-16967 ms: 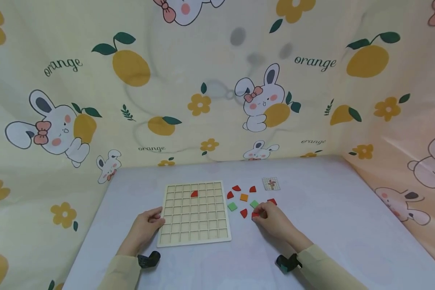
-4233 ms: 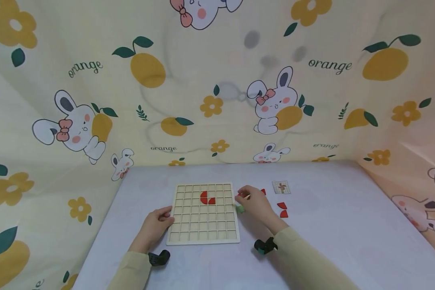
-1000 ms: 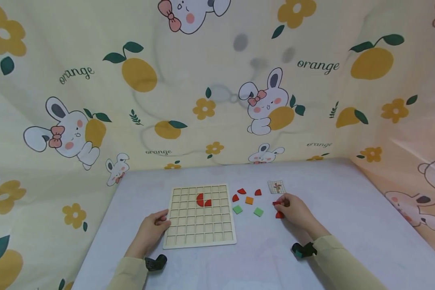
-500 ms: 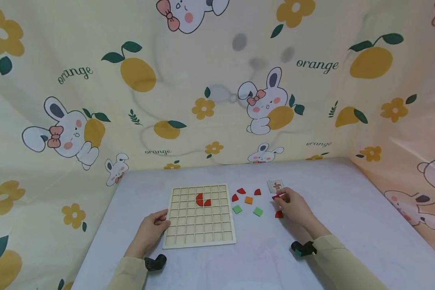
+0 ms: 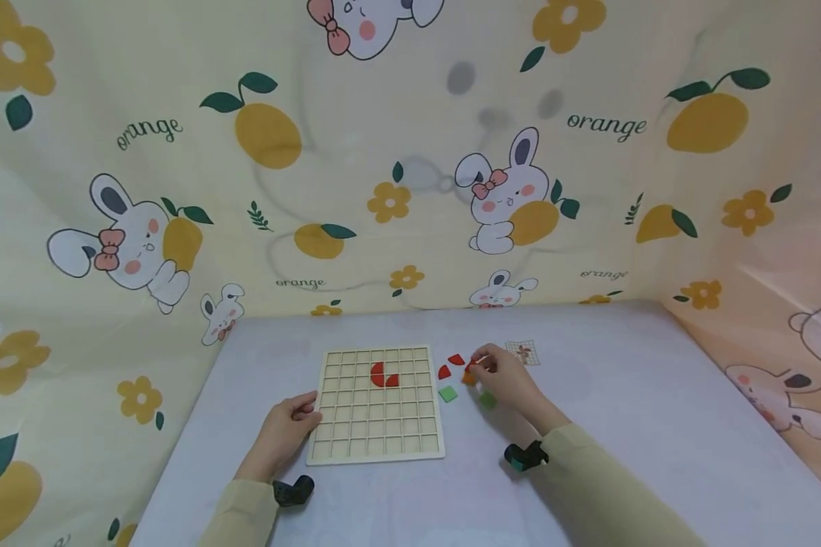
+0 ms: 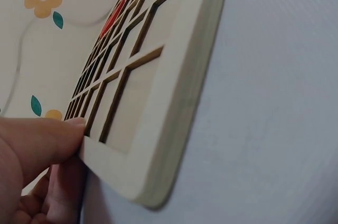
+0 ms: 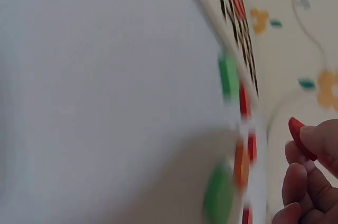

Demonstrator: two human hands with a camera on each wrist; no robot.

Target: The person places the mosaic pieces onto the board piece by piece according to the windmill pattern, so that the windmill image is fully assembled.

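A pale square grid board [image 5: 369, 448] lies on the table, with red quarter-circle tiles [image 5: 378, 374] set in three of its cells. My left hand [image 5: 283, 434] holds the board's left edge; the left wrist view shows the thumb [image 6: 53, 137] over the rim. Between thumb and finger, my right hand [image 5: 509, 380] pinches a red quarter-circle tile [image 7: 301, 140], raised above the loose tiles. Below and around it lie an orange square tile [image 5: 468, 379], two green square tiles [image 5: 448, 394] and red quarter-circle tiles [image 5: 456, 359]. The right hand and arm hide part of this group.
A small card with a gridded pinwheel picture [image 5: 525, 352] lies behind the right hand. The white table [image 5: 622, 410] ends against a printed cloth backdrop [image 5: 342, 190]. Black wrist cameras [image 5: 294, 491] sit on both wrists.
My right hand has lifted a red tile from beside the pattern card and carried it left, over the loose tiles. The left hand stays at the board's edge.
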